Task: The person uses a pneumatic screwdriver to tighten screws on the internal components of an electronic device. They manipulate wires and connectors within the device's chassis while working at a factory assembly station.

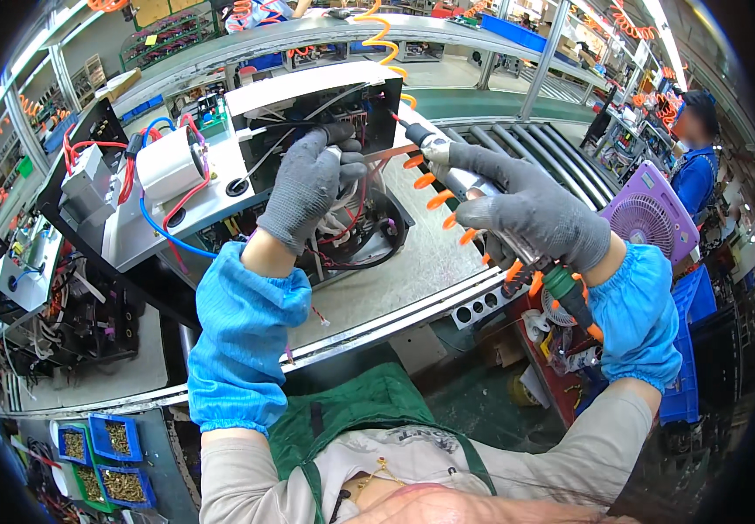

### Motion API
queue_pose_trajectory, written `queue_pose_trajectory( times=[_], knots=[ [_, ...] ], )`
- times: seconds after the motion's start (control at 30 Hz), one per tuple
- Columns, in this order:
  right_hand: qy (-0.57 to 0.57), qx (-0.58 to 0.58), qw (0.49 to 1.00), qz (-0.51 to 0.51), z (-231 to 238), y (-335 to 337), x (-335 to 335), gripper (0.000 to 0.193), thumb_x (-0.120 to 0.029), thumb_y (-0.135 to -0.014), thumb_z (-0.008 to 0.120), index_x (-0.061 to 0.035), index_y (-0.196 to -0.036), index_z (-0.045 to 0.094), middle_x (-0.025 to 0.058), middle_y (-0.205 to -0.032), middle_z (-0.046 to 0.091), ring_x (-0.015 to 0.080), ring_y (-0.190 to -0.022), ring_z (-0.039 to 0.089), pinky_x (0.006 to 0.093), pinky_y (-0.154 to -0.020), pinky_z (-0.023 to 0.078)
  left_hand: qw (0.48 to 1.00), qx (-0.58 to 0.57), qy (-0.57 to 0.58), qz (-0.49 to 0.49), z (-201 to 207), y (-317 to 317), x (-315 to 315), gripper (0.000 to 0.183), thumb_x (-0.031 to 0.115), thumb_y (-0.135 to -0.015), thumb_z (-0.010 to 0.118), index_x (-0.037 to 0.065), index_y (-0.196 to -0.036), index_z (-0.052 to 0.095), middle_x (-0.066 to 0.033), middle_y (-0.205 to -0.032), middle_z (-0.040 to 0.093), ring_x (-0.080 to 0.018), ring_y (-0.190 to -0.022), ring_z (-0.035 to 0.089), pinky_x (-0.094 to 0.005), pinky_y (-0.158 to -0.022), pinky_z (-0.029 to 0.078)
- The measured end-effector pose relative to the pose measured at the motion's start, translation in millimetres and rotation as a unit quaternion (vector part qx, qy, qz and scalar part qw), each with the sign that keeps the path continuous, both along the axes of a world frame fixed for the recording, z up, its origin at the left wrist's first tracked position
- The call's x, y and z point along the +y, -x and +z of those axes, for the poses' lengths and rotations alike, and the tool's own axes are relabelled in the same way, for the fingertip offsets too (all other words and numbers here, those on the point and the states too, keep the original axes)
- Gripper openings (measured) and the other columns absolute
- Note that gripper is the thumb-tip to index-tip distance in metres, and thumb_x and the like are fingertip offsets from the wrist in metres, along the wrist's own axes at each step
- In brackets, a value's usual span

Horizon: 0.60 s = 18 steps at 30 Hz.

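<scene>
My left hand [310, 182], in a grey glove with a blue sleeve cover, rests on the wiring of an open appliance chassis [299, 113] and pinches a small part near its black panel. Wrapped around a pneumatic screwdriver [447, 166] is my right hand [530, 210], also gloved; the tool's tip points at the black panel beside my left fingers. An orange coiled air hose [434, 196] runs along the tool. Red, blue and black wires [172, 210] loop over the chassis beside a white cylindrical part [168, 162].
Another opened unit [54, 288] lies on the conveyor to the left. Blue and green bins of screws [102, 458] hang at the bench's front edge. A purple fan [648, 218] stands to the right, with a person in blue [696, 166] behind it. Roller conveyor [526, 144] runs beyond.
</scene>
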State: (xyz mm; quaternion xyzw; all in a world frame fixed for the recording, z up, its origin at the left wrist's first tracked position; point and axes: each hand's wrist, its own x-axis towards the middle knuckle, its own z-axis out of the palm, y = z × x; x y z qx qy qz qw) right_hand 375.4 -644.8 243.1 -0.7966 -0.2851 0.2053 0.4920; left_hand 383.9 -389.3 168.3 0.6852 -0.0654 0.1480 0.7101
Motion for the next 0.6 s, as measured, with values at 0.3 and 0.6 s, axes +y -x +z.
queue_pose_trajectory(
  times=[0.3, 0.6],
  knots=[
    [-0.042, -0.11, 0.992, 0.05, -15, -14, 4, 0.058, -0.016, -0.081, 0.067, -0.0153, -0.136, 0.046, 0.0094, -0.097, 0.058, 0.0091, -0.062, 0.056, 0.0248, -0.051, 0.048, 1.0, 0.011, 0.016, -0.024, 8, 13, -5, 0.028, 0.022, -0.098, 0.047, -0.001, -0.11, 0.056, -0.0123, -0.085, 0.067, -0.0115, -0.061, 0.061, -0.0216, -0.055, 0.05],
    [0.037, 0.024, 0.999, -0.015, -3, 5, 2, 0.068, -0.018, -0.076, 0.069, -0.0119, -0.139, 0.043, 0.0071, -0.092, 0.058, 0.0107, -0.069, 0.056, 0.0245, -0.062, 0.047, 0.999, 0.011, -0.049, -0.008, -20, 4, -9, 0.031, 0.034, -0.095, 0.054, 0.005, -0.1, 0.065, 0.0041, -0.062, 0.054, -0.0015, -0.056, 0.049, -0.0175, -0.048, 0.035]
  ],
)
